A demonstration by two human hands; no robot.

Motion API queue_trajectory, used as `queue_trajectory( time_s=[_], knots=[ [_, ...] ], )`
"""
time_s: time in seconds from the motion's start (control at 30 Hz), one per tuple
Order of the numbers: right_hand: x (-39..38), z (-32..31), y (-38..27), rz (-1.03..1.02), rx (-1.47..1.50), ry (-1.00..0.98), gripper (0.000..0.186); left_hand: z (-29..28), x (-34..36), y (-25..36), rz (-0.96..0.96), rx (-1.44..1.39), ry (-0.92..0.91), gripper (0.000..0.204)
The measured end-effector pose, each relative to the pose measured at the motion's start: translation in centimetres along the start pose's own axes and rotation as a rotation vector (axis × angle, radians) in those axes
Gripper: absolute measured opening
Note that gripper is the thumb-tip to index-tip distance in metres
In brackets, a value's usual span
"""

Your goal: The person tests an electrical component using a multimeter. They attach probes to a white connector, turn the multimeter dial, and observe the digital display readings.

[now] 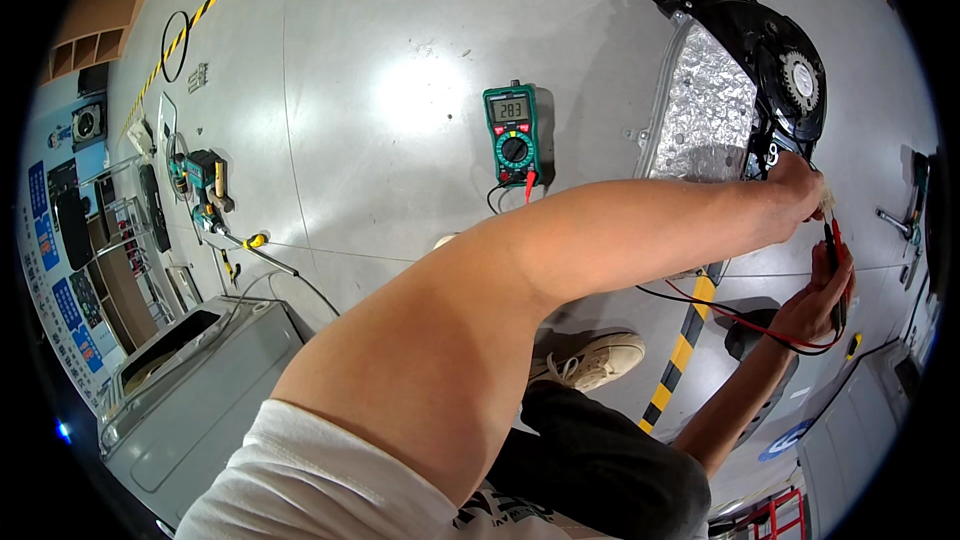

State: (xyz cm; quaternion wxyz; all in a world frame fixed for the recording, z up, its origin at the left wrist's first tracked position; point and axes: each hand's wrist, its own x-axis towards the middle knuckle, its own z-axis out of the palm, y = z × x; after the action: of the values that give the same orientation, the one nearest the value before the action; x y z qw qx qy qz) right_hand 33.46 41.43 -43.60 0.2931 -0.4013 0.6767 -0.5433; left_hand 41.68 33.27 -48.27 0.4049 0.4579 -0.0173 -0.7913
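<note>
My left hand (797, 183) reaches across to the right and grips a small pale connector (826, 198) beside a black mechanism (760, 50) with a toothed disc, attached to a foil-covered metal panel (690, 110). Below it, my right hand (810, 305) holds the red and black test probes (834, 250) together, their tips pointing up at the connector; whether they touch it is unclear. The probes' leads loop under my left forearm. A green multimeter (512, 135) with a lit display lies face up on the floor in the middle.
Grey floor (350, 60) with striped tape surrounds me. Power tools (208, 185) and a metal rod lie at left; a grey door (190, 380) stands lower left. A wrench (895, 222) and another grey panel (840, 430) are at right. My shoe (600, 365) is below the forearm.
</note>
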Motion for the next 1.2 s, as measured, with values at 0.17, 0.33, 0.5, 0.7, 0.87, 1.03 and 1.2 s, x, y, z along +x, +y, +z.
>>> queue_trajectory(
  time_s=[0.17,0.33,0.5,0.7,0.87,1.03,1.2],
  knots=[
    [0.0,-0.5,0.3,-0.002,0.018,-0.016,0.033,0.0,-0.5,0.1,0.049,0.058,0.009,0.016],
    [-0.5,-0.4,-0.1,0.006,0.022,-0.015,0.033,0.1,-0.6,0.0,0.060,0.111,0.030,0.016],
    [-1.6,-0.8,-0.6,-0.003,0.008,-0.011,0.033,-0.4,-0.2,-0.5,0.058,0.123,0.044,0.016],
    [-2.0,-2.7,-1.0,-0.009,-0.007,0.035,0.033,-4.2,-1.4,4.4,0.360,1.124,-0.071,0.033],
    [-3.0,-3.6,-2.2,-0.064,-0.012,0.033,0.032,-13.4,-6.8,12.8,0.573,1.511,0.018,0.027],
    [-4.2,-5.5,-2.3,-0.102,-0.065,-0.024,0.030,-27.3,-15.8,10.6,0.628,1.469,0.361,0.023],
    [-4.9,-6.1,-2.3,-0.074,-0.104,-0.045,0.030,-35.6,-19.9,0.5,0.610,1.341,0.638,0.012]
  ],
)
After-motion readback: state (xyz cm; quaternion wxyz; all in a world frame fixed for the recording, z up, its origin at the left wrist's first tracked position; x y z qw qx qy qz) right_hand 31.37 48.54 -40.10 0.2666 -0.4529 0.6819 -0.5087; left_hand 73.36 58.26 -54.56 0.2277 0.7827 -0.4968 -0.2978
